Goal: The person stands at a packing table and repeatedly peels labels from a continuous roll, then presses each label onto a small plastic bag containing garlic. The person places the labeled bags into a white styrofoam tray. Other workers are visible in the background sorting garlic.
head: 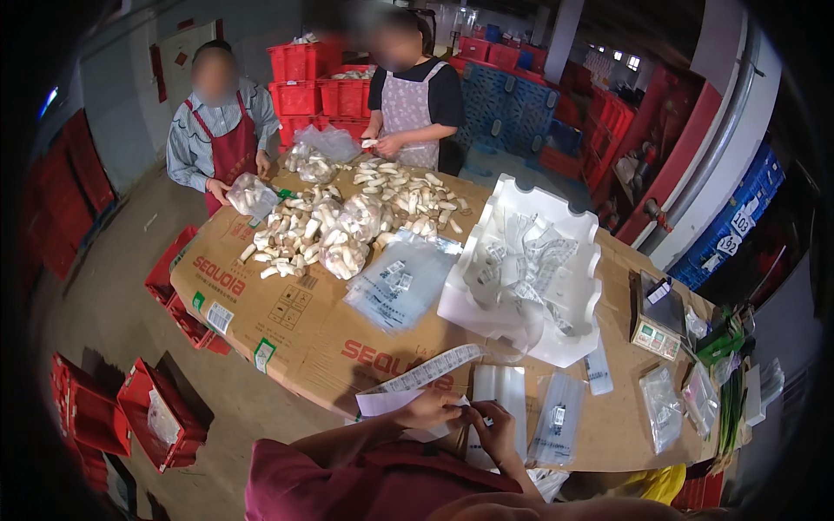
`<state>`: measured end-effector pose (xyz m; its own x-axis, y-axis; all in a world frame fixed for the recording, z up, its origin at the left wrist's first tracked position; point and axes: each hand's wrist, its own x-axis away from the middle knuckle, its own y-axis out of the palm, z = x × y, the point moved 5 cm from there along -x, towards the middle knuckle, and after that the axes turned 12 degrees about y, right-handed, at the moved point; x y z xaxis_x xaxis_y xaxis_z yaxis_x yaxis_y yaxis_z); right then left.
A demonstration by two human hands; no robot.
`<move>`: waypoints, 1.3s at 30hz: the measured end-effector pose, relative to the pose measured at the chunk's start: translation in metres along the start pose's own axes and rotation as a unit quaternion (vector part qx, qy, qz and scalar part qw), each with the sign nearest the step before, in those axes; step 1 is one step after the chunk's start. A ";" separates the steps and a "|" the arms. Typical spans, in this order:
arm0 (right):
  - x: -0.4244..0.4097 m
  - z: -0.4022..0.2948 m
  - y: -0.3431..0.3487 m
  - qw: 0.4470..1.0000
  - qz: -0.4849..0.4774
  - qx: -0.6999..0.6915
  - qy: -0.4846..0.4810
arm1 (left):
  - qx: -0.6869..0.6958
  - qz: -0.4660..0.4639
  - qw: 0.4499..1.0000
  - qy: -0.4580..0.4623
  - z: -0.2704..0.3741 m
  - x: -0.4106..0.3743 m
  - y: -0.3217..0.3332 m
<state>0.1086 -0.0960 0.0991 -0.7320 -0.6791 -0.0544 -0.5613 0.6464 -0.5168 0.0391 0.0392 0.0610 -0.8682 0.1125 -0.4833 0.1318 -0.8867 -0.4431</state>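
My left hand (431,410) grips a strip of printed labels (436,368) near the table's front edge. From that hand the strip curves back up and over the rim of a white foam box (456,306), where more label strip (550,254) lies in loose coils. My right hand (496,426) pinches a small white label (463,402) at the left fingertips; the fingers partly hide it. Just beyond my right hand lies a stack of clear plastic bags (498,384), and to its right a printed clear bag (558,417) with a label on it.
Loose king oyster mushrooms (287,234) and filled bags (345,251) cover the cardboard tabletop (313,338) beside flat printed bags (397,280). A weighing scale (658,316) and green onions (731,417) stand right. Two people (228,137) (417,98) work opposite. Red crates (156,417) sit on the floor.
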 end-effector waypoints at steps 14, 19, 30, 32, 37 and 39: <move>0.003 0.003 0.002 1.000 0.005 -0.004 0.003 | -0.010 0.071 0.997 0.042 0.005 0.000 -0.006; 0.004 0.002 0.002 1.000 0.009 -0.005 0.003 | 0.033 0.057 0.998 -0.023 0.023 -0.004 -0.012; 0.006 0.001 0.000 1.000 0.027 0.003 -0.014 | -0.024 0.045 0.999 0.000 0.012 0.000 -0.005; 0.005 0.002 -0.002 1.000 0.020 0.004 -0.018 | -0.005 0.025 1.000 -0.012 -0.001 0.005 0.003; 0.004 0.020 0.001 0.996 -0.033 -0.058 0.060 | 0.125 -0.092 0.981 -0.115 0.013 0.011 -0.004; 0.002 0.043 0.001 0.983 -0.033 -0.124 0.131 | 0.102 -0.156 0.974 -0.132 0.011 0.016 -0.008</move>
<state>0.1227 -0.1119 0.0619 -0.7470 -0.6304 0.2112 -0.6640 0.6908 -0.2862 0.0188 0.0429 0.0645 -0.9468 0.2955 -0.1274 -0.2323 -0.9017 -0.3647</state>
